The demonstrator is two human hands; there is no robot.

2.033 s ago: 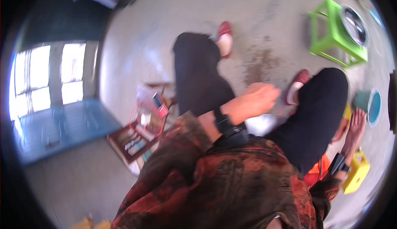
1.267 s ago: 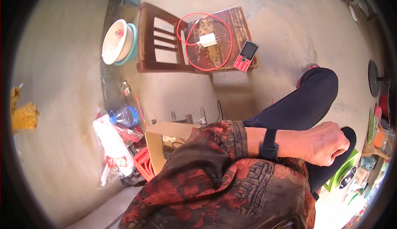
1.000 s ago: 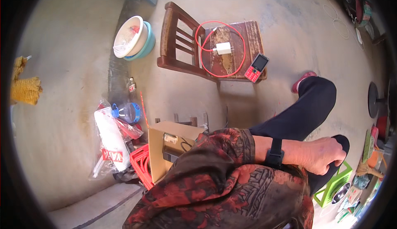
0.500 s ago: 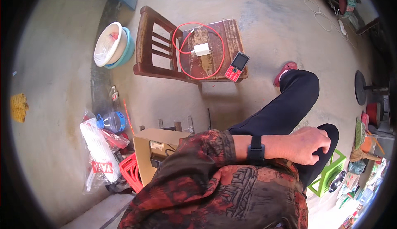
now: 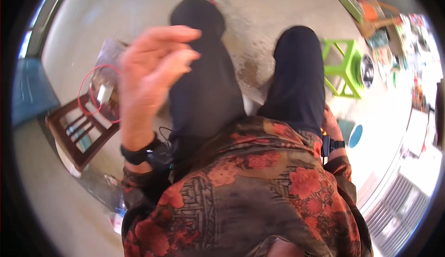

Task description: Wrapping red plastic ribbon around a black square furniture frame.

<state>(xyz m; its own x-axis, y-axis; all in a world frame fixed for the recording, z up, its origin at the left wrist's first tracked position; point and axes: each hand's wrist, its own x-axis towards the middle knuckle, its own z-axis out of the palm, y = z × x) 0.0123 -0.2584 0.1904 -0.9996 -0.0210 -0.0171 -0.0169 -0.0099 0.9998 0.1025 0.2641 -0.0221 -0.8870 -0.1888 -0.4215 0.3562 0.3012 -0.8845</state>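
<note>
Head view: left hand (image 5: 147, 67) released, fingertips apart; white charger (image 5: 104, 93) and red cable (image 5: 79, 93) lie left of them on the wooden chair (image 5: 99, 145). Right hand (image 5: 329, 119) mostly hidden by the thigh (image 5: 296, 85), can't tell finger state; blue bucket (image 5: 344, 127) right of its fingers.

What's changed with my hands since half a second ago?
Your left hand has come up and left from over your right leg, now open, nothing visibly held. Your right hand, out of view then, now shows beside that leg. The view has swung right. The white charger and red cable still lie on the chair.
</note>
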